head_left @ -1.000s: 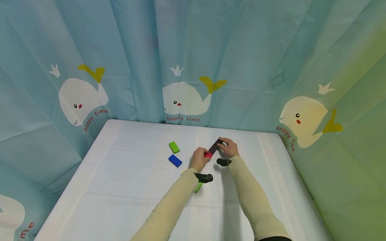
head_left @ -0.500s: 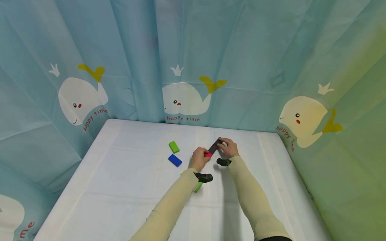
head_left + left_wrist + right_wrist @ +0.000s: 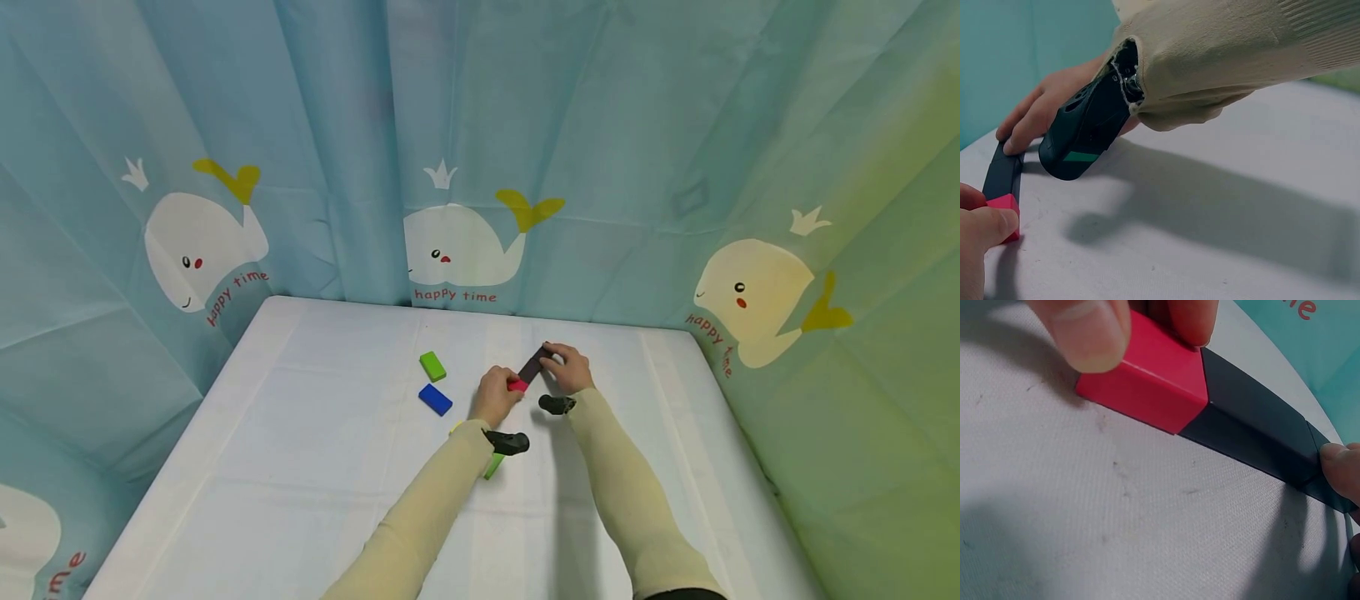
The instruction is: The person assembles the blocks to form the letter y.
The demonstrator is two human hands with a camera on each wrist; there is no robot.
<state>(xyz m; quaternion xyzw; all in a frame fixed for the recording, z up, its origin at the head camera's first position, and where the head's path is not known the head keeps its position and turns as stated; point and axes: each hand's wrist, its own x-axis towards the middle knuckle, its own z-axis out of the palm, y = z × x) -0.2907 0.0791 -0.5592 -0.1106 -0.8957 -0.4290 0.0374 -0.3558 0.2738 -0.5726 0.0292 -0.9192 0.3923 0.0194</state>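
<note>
Two black blocks (image 3: 1247, 415) and a pinkish-red block (image 3: 1147, 384) lie end to end in a slanting row on the white cloth. Between thumb and fingers, my left hand (image 3: 497, 397) pinches the red block at the near end. My right hand (image 3: 570, 370) grips the black block at the far end, its thumb (image 3: 1342, 467) against the side. A thin seam divides the black blocks, and the red block meets the nearer one with no visible gap. In the left wrist view, the right hand (image 3: 1044, 109) partly covers the far black end.
Left of the hands lie a green block (image 3: 432, 367) and a blue block (image 3: 436, 400). Another green block (image 3: 493, 467) and a yellow piece (image 3: 454, 427) show partly from under the left forearm. A whale-print curtain (image 3: 480, 150) hangs behind the table (image 3: 300, 467).
</note>
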